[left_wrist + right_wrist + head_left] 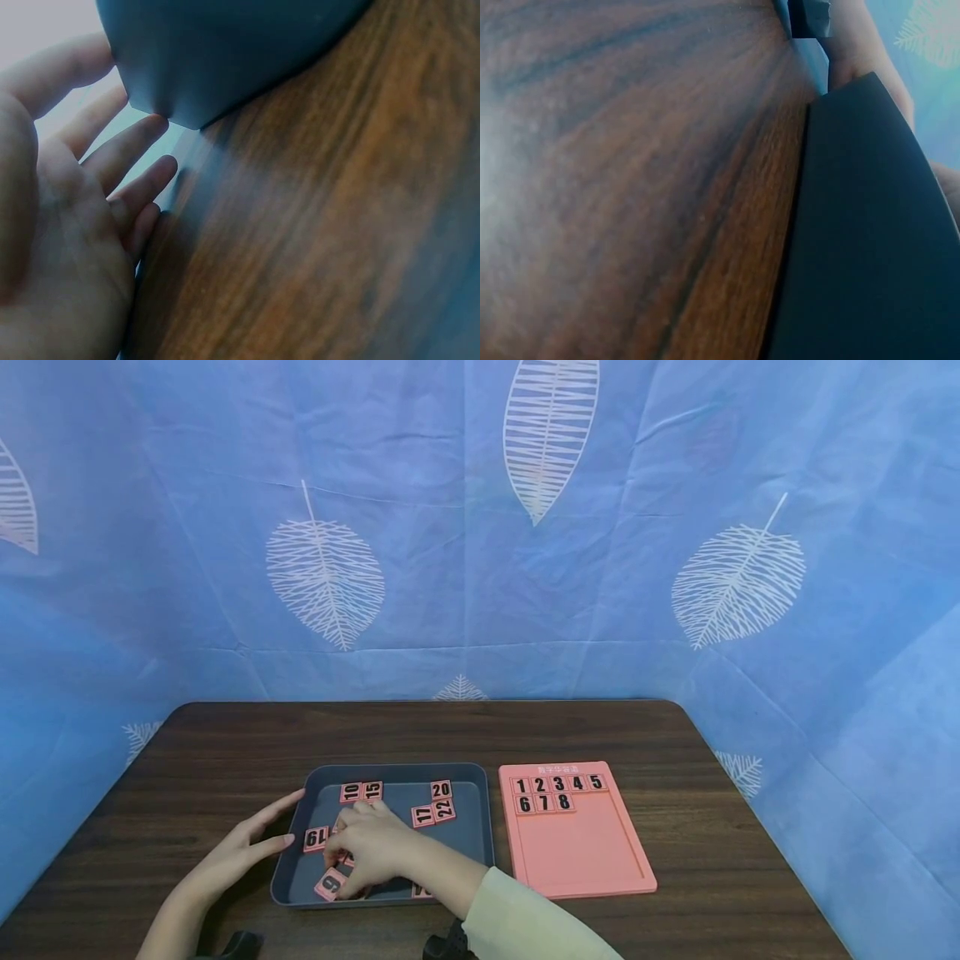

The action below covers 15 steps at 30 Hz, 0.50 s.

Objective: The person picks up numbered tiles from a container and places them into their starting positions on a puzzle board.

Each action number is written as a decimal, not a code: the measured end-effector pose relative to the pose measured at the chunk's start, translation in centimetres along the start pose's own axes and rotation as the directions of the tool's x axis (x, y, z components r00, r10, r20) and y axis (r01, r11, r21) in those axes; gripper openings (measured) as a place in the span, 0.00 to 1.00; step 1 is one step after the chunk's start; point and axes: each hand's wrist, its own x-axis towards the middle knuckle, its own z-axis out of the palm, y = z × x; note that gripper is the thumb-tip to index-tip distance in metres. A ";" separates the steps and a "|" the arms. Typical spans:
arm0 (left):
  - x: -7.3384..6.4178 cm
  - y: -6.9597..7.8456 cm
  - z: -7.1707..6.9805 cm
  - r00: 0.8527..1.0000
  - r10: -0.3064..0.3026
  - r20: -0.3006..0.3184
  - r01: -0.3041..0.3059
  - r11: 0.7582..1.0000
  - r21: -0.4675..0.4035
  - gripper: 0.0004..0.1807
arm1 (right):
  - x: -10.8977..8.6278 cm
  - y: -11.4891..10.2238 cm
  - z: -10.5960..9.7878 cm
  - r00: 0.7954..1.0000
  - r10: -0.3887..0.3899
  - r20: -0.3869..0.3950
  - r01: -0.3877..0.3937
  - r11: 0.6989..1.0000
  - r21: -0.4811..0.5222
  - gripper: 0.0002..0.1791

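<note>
One tile (329, 885) pinched in right fingers (337, 842); left fingers (272, 812) straight, touching tray (467, 822) edge; narrow gap between tray, pink board (577, 852).

Tray (471, 827) lies left of board (577, 852) on table (720, 877).

Pink and slate over brown grain, set against blue

The tray (465, 827) is plain dark slate grey, nearly blue-black in the wrist views; the tiles (440, 789) in it and on the board (577, 856) are pink, with bold black numerals edged in white. The board is pink too, its heading characters (557, 770) white. The table (712, 835) is dark brown with streaked wood grain. Behind, the cloth (420, 543) is blue, printed with white veined leaves (551, 435). The sleeve (532, 918) is pale yellow-green, the wrist pieces (242, 946) black.
</note>
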 end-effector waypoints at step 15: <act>-0.2 0.2 0.3 1.000 0.002 -0.011 -0.001 1.000 0.023 0.33 | -0.6 0.5 -0.1 0.986 -0.079 -0.145 0.062 0.991 -0.121 0.12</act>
